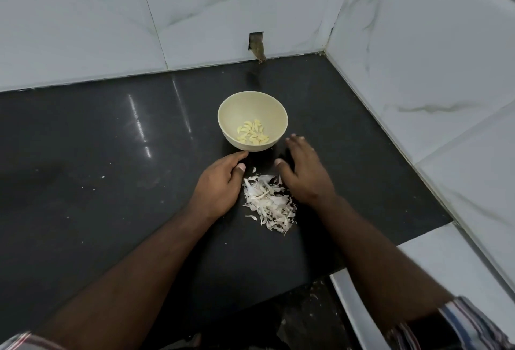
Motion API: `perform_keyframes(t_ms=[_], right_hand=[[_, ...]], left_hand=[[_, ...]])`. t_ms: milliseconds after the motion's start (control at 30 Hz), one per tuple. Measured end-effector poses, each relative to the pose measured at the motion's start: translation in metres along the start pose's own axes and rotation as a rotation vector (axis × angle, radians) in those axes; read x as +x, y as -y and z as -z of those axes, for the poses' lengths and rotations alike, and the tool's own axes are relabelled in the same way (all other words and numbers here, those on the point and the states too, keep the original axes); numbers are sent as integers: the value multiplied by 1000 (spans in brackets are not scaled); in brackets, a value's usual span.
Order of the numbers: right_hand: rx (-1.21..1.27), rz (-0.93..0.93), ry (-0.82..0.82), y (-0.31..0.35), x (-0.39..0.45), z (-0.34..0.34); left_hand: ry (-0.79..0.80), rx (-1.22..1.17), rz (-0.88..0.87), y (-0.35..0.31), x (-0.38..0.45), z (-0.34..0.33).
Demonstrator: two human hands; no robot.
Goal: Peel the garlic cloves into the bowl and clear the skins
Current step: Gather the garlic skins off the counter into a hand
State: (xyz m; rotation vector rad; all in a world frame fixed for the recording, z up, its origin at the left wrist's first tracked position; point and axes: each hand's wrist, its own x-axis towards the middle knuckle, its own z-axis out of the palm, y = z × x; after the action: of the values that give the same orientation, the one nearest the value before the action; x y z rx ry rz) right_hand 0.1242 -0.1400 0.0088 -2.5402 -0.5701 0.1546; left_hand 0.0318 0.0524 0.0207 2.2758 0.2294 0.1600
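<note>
Head view, the only one you have. Your left hand [220, 182] lies knuckles-up on the black counter [97, 154], fingers loosely bent, holding nothing. Its fingertips reach toward the near base of the bowl [231, 107]; actual contact can't be told. The thumb points right, toward the top of the skins.

Your right hand [302, 171] lies flat, palm down, fingers straight and pointing away from you, holding nothing. Its fingertips sit just right of the bowl's near edge, apart from it. The thumb angles left, close to the left thumb, with a small gap between the two.

The garlic skins [269, 202] sit in one loose white pile on the counter between your hands, just nearer you than both thumbs. The far end of the pile touches or nearly touches the inner edge of each hand; the near end trails out toward you past the wrists. Neither hand grips any skin.

The peeled cloves [253, 132] lie in the bottom of the cream bowl, which stands upright just beyond your hands. No unpeeled cloves visible on the counter.

White marble-look wall tiles [111, 15] close off the back and right. Small white flecks are scattered on the counter at left.
</note>
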Motion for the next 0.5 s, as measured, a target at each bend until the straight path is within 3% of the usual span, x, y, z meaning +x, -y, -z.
perform_keyframes(t_ms=[133, 300, 500], right_hand=[[-88, -79, 93, -8, 32, 4], [-87, 121, 207, 11, -4, -11], [8, 250, 284, 43, -43, -25]], left_hand=[[36, 51, 10, 5, -2, 1], [70, 232, 63, 22, 7, 5], [269, 258, 27, 9, 3, -1]])
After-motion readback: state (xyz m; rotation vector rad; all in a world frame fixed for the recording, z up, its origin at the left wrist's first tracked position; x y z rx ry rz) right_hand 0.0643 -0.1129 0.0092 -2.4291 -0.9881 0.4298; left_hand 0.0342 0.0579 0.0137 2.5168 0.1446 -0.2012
